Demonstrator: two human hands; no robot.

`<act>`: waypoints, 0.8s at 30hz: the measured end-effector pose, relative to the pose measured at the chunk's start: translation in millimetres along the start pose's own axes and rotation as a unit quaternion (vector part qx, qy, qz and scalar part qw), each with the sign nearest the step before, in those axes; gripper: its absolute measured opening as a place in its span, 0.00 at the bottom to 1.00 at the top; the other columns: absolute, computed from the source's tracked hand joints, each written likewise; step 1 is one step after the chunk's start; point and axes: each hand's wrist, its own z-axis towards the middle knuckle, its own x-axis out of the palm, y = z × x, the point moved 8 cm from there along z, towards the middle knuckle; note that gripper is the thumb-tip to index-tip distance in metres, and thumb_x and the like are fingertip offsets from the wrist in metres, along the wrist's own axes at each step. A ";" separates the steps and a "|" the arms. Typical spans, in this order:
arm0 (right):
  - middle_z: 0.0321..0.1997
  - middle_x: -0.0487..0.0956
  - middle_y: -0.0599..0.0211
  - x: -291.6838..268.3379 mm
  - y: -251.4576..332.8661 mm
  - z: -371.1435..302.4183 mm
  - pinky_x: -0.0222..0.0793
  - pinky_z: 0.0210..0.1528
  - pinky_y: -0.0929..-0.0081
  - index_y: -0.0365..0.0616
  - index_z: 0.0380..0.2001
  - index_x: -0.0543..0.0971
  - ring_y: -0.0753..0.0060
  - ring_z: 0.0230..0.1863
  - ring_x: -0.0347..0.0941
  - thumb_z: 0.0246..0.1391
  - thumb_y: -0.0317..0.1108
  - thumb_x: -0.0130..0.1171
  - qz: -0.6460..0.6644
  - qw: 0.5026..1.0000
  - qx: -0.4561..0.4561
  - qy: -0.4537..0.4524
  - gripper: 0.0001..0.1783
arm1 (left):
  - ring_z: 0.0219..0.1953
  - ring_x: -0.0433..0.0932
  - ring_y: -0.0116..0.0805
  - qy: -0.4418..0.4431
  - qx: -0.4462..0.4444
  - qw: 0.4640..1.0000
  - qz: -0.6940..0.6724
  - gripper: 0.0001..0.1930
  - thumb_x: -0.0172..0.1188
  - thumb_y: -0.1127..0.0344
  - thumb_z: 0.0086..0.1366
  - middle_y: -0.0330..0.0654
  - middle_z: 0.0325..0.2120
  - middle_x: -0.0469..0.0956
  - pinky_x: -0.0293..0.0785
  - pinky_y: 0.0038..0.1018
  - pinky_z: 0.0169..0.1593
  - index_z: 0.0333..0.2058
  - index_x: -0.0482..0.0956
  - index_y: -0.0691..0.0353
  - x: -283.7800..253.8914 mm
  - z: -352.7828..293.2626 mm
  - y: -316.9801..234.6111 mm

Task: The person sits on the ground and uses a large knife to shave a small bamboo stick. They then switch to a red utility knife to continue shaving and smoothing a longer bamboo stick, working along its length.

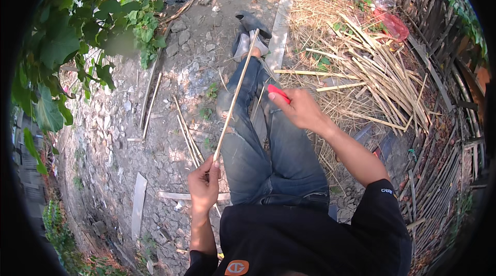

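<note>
My left hand [205,183] is closed around the lower end of a long, thin bamboo strip [234,99]. The strip slants up and away over my jeans [250,152], its far end near my shoes [250,38]. To the right, over my thighs, my right hand [300,109] grips a red-handled tool [278,93]. Its working end is too faint to make out, so I cannot tell its exact kind. The tool is apart from the strip. My legs are stretched out in front of me on the ground.
A pile of split bamboo strips [382,74] lies on straw at the right, with a red plastic bag [391,24] behind it. A flat board [280,30] rests beside my feet. Several loose strips [187,134] lie left of my legs. Leafy branches [62,43] hang at the upper left.
</note>
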 end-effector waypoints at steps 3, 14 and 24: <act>0.19 0.76 0.42 55.7 40.0 -32.2 0.69 0.31 0.50 0.34 0.27 0.82 0.37 0.24 0.76 0.67 0.62 0.53 -0.052 0.991 -0.038 0.121 0.36 | 0.20 0.63 0.14 0.004 0.040 0.998 0.053 0.14 0.60 0.70 0.73 0.29 0.18 0.70 0.58 0.18 0.23 0.52 0.82 0.73 16.4 8.4 -12.9; 0.26 0.79 0.34 -49.1 -198.4 54.2 0.70 0.47 0.47 0.25 0.26 0.80 0.37 0.33 0.79 0.66 0.72 0.42 0.006 0.945 0.245 -0.217 0.50 | 0.21 0.63 0.15 0.061 -0.001 0.996 0.062 0.15 0.61 0.68 0.72 0.30 0.19 0.70 0.58 0.20 0.24 0.52 0.83 0.71 -15.7 -38.9 -12.7; 0.11 0.54 0.84 -54.5 -155.6 37.5 0.40 0.15 0.78 0.47 0.27 0.70 0.86 0.11 0.47 0.68 0.65 0.50 0.327 0.899 0.239 -0.165 0.32 | 0.18 0.60 0.16 0.122 -0.059 0.989 -0.057 0.16 0.47 0.63 0.81 0.29 0.17 0.66 0.55 0.18 0.23 0.54 0.78 0.68 3.4 0.5 13.2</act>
